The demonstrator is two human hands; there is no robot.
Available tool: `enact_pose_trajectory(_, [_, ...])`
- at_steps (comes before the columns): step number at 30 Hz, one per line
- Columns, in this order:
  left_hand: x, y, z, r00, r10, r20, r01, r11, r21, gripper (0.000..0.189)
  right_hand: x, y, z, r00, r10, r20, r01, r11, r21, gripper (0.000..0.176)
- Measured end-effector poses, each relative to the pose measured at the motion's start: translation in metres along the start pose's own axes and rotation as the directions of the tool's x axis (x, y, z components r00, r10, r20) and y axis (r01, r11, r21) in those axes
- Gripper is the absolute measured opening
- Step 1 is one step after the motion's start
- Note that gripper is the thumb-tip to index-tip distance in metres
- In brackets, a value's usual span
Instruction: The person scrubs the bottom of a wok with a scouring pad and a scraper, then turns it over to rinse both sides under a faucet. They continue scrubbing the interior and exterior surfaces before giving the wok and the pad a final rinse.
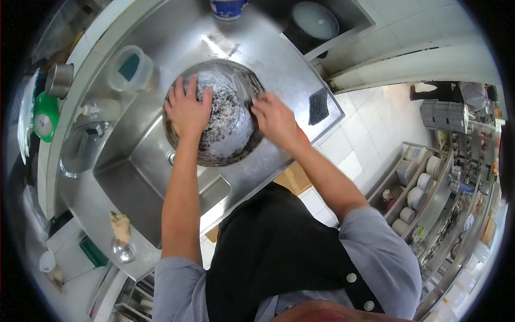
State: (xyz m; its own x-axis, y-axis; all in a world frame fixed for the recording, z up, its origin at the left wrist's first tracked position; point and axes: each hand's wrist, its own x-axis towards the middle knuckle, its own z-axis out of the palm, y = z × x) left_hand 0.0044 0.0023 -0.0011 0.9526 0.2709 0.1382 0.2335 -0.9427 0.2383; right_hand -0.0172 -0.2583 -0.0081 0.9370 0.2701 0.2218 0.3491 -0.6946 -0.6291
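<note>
A large round metal pan (222, 123), blackened and smeared with whitish suds, lies partly over the sink basin and partly on the steel counter. My left hand (189, 110) rests flat on its left side with the fingers spread. On the right side of the pan, my right hand (273, 121) is closed, its fingertips at the dark rim. What it grips, perhaps a thin scraping tool, is too blurred and covered to name. A dark scouring pad (318, 106) lies on the counter to the right.
The sink basin (123, 180) opens below and left of the pan. Nearby stand a clear plastic tub (131, 70) with a green pad, a faucet (96, 129) and a blue-and-white container (228, 9). A dark pot (314, 21) sits upper right; dish shelves (413, 188) stand at right.
</note>
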Motion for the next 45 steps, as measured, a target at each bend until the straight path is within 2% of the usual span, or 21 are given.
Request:
enact_pose_trajectory(2, [0.002,-0.002,0.000,1.000,-0.005,-0.008,0.005,1.000,0.005,0.067,0.087,0.014,0.009,0.985,0.056,0.161,-0.042,0.995,-0.092,0.019])
enact_pose_trajectory(5, [0.002,-0.009,0.006,1.000,0.003,0.013,-0.002,0.999,-0.054,0.069,0.129,0.028,0.020,0.962,-0.029,0.273,0.061,0.992,-0.111,0.017])
enact_pose_trajectory(8, [0.003,-0.008,0.008,1.000,-0.013,0.005,0.014,0.999,-0.042,0.069,0.017,0.013,-0.003,0.994,-0.103,-0.033,0.105,0.992,0.064,0.017])
enact_pose_trajectory(11, [0.002,-0.005,0.003,1.000,-0.022,0.005,0.022,0.998,-0.052,0.069,0.035,0.011,-0.017,0.985,-0.118,0.126,0.118,0.993,0.012,0.021])
enact_pose_trajectory(13, [0.004,-0.003,0.000,0.999,-0.031,0.012,0.032,0.999,-0.042,0.068,0.115,0.001,-0.019,0.898,-0.227,0.377,0.286,0.952,-0.109,0.019])
enact_pose_trajectory(15, [0.000,-0.005,0.000,0.999,-0.039,0.013,0.039,0.998,-0.040,0.067,0.173,-0.017,0.000,0.815,-0.209,0.541,0.377,0.900,-0.220,0.018])
enact_pose_trajectory(18, [0.002,-0.004,0.002,0.999,-0.034,-0.003,0.034,0.997,-0.063,0.064,0.151,-0.006,0.018,0.905,-0.306,0.295,0.340,0.938,-0.071,0.017])
enact_pose_trajectory(19, [0.001,-0.005,0.003,0.999,-0.044,0.002,0.044,0.997,-0.061,0.062,0.124,-0.005,0.005,0.907,-0.353,0.228,0.375,0.925,-0.060,0.020])
enact_pose_trajectory(21, [-0.001,-0.006,0.003,0.999,-0.053,0.003,0.054,0.997,-0.052,0.060,0.052,0.006,-0.014,0.926,-0.323,0.194,0.345,0.935,-0.088,0.025])
enact_pose_trajectory(24, [0.000,-0.002,0.002,0.999,-0.047,-0.017,0.046,0.998,-0.047,0.058,0.037,0.008,-0.013,0.913,-0.358,0.198,0.392,0.903,-0.177,0.030])
enact_pose_trajectory(25, [0.000,-0.002,0.001,0.999,-0.049,-0.016,0.048,0.998,-0.047,0.057,0.075,-0.005,-0.006,0.900,-0.395,0.186,0.427,0.886,-0.180,0.023])
enact_pose_trajectory(27, [-0.001,-0.006,0.004,0.998,-0.055,-0.029,0.053,0.998,-0.044,0.056,0.158,-0.033,0.011,0.851,-0.228,0.473,0.376,0.894,-0.244,0.019])
enact_pose_trajectory(30, [0.000,-0.007,0.008,0.999,-0.041,-0.023,0.039,0.998,-0.058,0.054,0.166,-0.031,0.029,0.892,-0.279,0.355,0.367,0.906,-0.211,0.022])
enact_pose_trajectory(33, [-0.001,-0.007,0.003,0.998,-0.065,0.017,0.066,0.995,-0.069,0.053,0.045,-0.021,-0.007,0.938,-0.309,0.159,0.337,0.920,-0.199,0.020])
enact_pose_trajectory(35, [0.001,-0.006,0.007,0.999,-0.054,0.009,0.054,0.997,-0.052,0.053,-0.029,-0.016,-0.027,0.941,-0.272,0.202,0.307,0.937,-0.165,0.022])
enact_pose_trajectory(38, [0.000,-0.005,0.004,0.999,-0.052,-0.007,0.052,0.998,-0.036,0.054,0.023,-0.010,-0.006,0.964,-0.237,0.118,0.257,0.945,-0.202,0.024])
enact_pose_trajectory(40, [0.001,-0.006,0.002,0.998,-0.060,-0.006,0.060,0.997,-0.055,0.055,0.120,-0.023,0.004,0.926,-0.015,0.378,0.160,0.922,-0.354,0.024])
enact_pose_trajectory(43, [0.000,-0.008,0.006,0.998,-0.063,0.016,0.064,0.993,-0.101,0.056,0.119,-0.024,0.017,0.971,-0.002,0.238,0.068,0.961,-0.269,0.023])
enact_pose_trajectory(45, [0.003,-0.008,0.008,0.997,-0.076,0.026,0.078,0.987,-0.137,0.057,0.021,-0.040,0.018,0.998,-0.059,-0.029,0.049,0.962,-0.270,0.023])
